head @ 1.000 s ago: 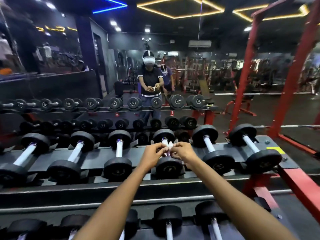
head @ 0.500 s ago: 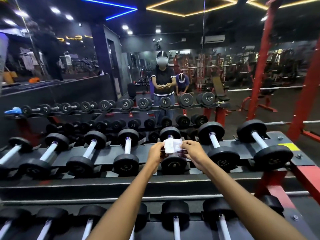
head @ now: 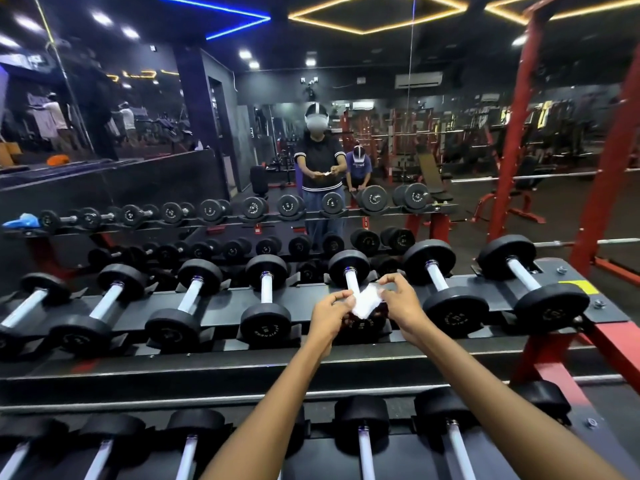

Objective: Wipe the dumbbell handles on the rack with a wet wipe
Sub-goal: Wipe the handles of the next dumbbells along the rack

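We hold the wet wipe [head: 366,301] between both hands above the rack's [head: 311,372] upper shelf, toward its right end. Our left hand [head: 329,315] pinches the wipe's left edge with curled fingers, and our right hand [head: 401,301] pinches its right edge. The wipe sits just in front of one dumbbell's handle [head: 351,280], partly covering it.

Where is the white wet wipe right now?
Head view, centre: the white wet wipe is pinched between the left hand and right hand, over a chrome dumbbell handle.
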`<state>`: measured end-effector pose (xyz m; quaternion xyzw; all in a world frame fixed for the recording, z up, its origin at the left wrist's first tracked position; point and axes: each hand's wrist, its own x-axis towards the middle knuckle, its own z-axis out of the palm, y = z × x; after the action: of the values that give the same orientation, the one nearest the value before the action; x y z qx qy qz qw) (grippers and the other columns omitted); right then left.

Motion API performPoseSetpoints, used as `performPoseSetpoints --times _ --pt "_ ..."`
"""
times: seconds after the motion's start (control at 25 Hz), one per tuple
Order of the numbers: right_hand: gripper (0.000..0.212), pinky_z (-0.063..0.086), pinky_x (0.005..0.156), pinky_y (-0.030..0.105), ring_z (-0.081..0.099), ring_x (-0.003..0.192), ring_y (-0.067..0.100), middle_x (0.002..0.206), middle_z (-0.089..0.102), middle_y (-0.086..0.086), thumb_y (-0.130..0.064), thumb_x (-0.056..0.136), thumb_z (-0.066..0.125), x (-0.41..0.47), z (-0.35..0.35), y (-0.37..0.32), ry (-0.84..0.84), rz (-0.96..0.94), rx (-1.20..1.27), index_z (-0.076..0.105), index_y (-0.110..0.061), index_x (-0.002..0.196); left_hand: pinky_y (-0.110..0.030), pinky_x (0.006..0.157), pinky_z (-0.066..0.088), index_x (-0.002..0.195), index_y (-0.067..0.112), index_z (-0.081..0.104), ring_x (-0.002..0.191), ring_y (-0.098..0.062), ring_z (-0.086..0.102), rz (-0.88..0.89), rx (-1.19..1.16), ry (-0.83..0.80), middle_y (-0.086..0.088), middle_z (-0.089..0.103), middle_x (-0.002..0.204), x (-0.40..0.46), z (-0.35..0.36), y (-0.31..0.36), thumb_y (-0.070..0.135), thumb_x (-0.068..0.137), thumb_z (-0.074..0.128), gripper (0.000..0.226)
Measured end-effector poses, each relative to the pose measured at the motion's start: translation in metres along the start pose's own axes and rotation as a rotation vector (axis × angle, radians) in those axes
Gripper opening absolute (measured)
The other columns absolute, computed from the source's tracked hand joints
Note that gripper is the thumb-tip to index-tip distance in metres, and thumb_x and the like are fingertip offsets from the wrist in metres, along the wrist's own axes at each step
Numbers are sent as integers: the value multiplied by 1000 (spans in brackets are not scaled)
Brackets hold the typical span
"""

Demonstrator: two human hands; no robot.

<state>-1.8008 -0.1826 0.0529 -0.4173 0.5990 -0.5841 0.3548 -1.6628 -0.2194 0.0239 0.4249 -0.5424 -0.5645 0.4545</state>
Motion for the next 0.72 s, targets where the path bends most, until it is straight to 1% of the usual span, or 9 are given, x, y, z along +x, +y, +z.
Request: performPoseSetpoints --times 0.12,0.2,0.28,0.32,0.4,0.48,0.56,0.6,0.72 --pt "8 46 53 28 54 63 20 86 60 12 -14 92 54 -12 10 2 -57 19 44 50 -19 97 -24 61 47 98 24 63 64 -16 57 41 -36 -8 -13 66 79 -7 -8 -7 4 92 60 21" --pt "16 46 52 23 54 61 18 81 59 12 -6 89 56 -21 14 1 -112 -10 18 49 -18 97 -19 57 50 96 19 63 62 -11 61 34 -82 -16 -9 67 79 -10 -11 -9 1 94 56 20" --pt "23 41 49 16 50 56 12 70 56 6 5 86 53 -25 15 1 -118 -107 -133 52 -17 89 -17 54 48 91 16 64 62 -11 59 -30 -128 -5 -5 65 79 -13 -14 -9 8 98 51 17" --pt "24 39 51 16 49 57 10 68 56 3 6 84 53 -27 17 2 -116 -155 -241 55 -17 84 -18 52 47 87 16 64 61 -11 57 -73 -157 -4 -4 64 77 -16 -15 -9 13 99 51 18" --pt "26 42 63 22 53 64 9 72 62 2 5 83 56 -31 22 3 -120 -215 -380 60 -20 77 -20 52 45 80 15 59 56 -10 56 -140 -173 -22 -2 60 71 -19 -20 -11 16 97 57 16" --pt "27 45 74 26 58 75 13 79 66 3 6 82 56 -31 25 6 -61 -211 -380 63 -19 74 -18 51 45 81 16 51 53 -7 55 -177 -152 -37 -1 57 73 -21 -24 -13 1 91 60 20" --pt "27 47 78 29 60 81 16 84 67 4 8 82 56 -31 27 12 2 -200 -326 66 -17 78 -19 49 47 85 15 48 50 -8 53 -216 -175 -28 -1 57 75 -22 -27 -15 -13 87 50 29" --pt "28 49 76 31 60 80 18 86 68 6 9 81 56 -31 27 15 7 -192 -309 66 -17 81 -20 47 47 89 14 48 51 -10 53 -247 -197 -31 -2 58 76 -22 -29 -15 -14 86 45 29" --pt "39 53 67 34 60 75 21 91 68 16 16 73 58 -35 30 18 -106 -166 -318 66 -16 93 -18 42 46 94 10 56 51 -14 55 -339 -277 -98 -7 62 72 -27 -34 -11 9 95 53 3"
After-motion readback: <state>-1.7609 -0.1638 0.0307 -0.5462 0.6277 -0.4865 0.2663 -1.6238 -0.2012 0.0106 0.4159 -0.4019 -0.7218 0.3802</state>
